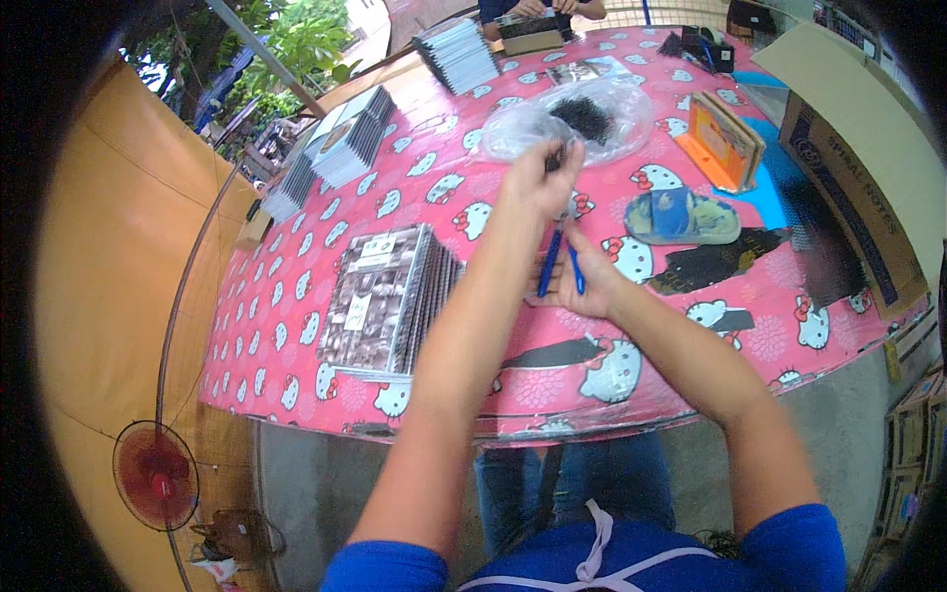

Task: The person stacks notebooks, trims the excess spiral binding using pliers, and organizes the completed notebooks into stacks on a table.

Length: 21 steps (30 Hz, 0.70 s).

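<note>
Fingers (pixel 573 155) curl — left hand (pixel 543 183) round a dark clump (pixel 554 156), right hand (pixel 592 281) round slim blue-handled pliers (pixel 550 264), handles splayed — wiry black bits (pixel 584 118) on crinkly clear plastic (pixel 631 107).

Pink cat-print tablecloth (pixel 414 202), blue tool handles (pixel 551 264), grey patchwork notebook covers (pixel 373 291), black bits (pixel 584 119), orange sheet (pixel 118 247)

Right hand (pixel 590 280) holding blue-handled tool (pixel 550 264), left hand (pixel 541 183) near bag (pixel 505 134); books (pixel 375 296)
</note>
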{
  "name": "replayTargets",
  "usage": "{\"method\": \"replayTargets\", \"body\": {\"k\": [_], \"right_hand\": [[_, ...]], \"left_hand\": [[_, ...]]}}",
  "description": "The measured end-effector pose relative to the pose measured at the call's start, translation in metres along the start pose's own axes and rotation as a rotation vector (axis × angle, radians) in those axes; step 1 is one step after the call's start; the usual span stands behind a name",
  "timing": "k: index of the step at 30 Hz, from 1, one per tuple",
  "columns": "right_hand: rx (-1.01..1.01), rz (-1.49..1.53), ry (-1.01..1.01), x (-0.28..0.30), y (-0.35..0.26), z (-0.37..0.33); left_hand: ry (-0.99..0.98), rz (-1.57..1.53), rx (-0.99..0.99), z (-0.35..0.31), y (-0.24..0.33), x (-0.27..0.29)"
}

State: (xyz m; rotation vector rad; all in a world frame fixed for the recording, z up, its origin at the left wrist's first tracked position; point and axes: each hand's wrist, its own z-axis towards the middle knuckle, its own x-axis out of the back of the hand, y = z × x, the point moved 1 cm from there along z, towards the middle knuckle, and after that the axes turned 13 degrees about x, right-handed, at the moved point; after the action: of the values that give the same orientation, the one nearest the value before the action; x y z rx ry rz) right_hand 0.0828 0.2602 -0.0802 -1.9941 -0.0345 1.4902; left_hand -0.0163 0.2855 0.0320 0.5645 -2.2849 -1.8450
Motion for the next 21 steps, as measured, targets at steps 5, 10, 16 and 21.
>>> {"method": "replayTargets", "body": {"k": [5, 10, 16, 21], "right_hand": [[-0.047, 0.002, -0.01, -0.011, 0.01, 0.001], [-0.094, -0.025, 0.002, -0.007, -0.003, -0.002], [-0.123, -0.03, -0.001, -0.01, 0.0, 0.002], [-0.073, 0.051, -0.261, 0.009, -0.006, 0.003]], "left_hand": [[-0.021, -0.334, 0.208, 0.125, 0.046, -0.005], [0.195, 0.509, 0.189, 0.14, 0.036, -0.006], [0.079, 1.54, 0.477, 0.13, 0.013, 0.033], [0.002, 1.518, 0.183, 0.063, 0.048, 0.041]]}}
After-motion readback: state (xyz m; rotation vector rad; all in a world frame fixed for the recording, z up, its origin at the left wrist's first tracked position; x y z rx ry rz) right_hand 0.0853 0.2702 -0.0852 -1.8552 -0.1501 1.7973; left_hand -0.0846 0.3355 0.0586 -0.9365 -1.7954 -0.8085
